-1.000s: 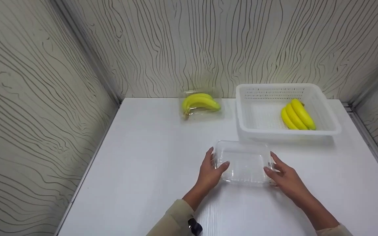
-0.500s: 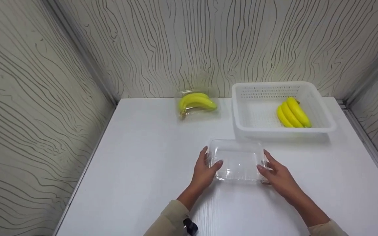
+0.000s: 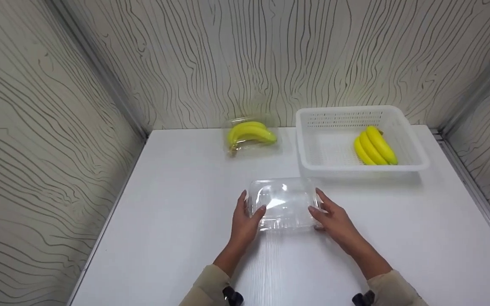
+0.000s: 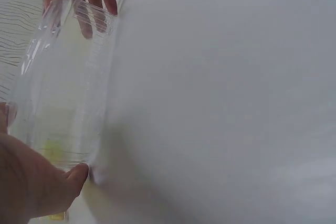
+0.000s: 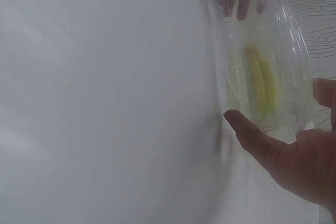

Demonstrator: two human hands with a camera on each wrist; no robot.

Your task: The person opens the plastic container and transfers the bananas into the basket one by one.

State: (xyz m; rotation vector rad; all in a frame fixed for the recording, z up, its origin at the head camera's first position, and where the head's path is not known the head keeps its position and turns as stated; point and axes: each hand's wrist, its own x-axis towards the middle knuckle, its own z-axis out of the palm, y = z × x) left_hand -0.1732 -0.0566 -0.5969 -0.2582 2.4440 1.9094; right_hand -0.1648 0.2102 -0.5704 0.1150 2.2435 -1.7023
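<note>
Both hands hold a clear plastic clamshell container (image 3: 285, 204) at the middle of the white table, one at each short side. My left hand (image 3: 245, 225) grips its left end, thumb on the upper face and fingers around the side. At the opposite end my right hand (image 3: 334, 223) grips it the same way, with some fingers hidden under the rim. In the right wrist view, yellow bananas (image 5: 262, 85) show through the container's (image 5: 291, 66) see-through walls. The left wrist view has the container (image 4: 68, 87) close over the table, with a shadow beside it.
A white perforated basket (image 3: 362, 168) at the back right holds a bunch of bananas (image 3: 374, 146). Left of it, another clear container (image 3: 270, 148) with bananas (image 3: 251, 131) inside stands near the patterned back wall (image 3: 211, 63). A patterned side wall (image 3: 36, 148) borders the table on the left.
Both hands have moved left together with the clamshell container, and its upper face now catches a bright reflection. The head view has shifted slightly. The basket and the other container stay put.
</note>
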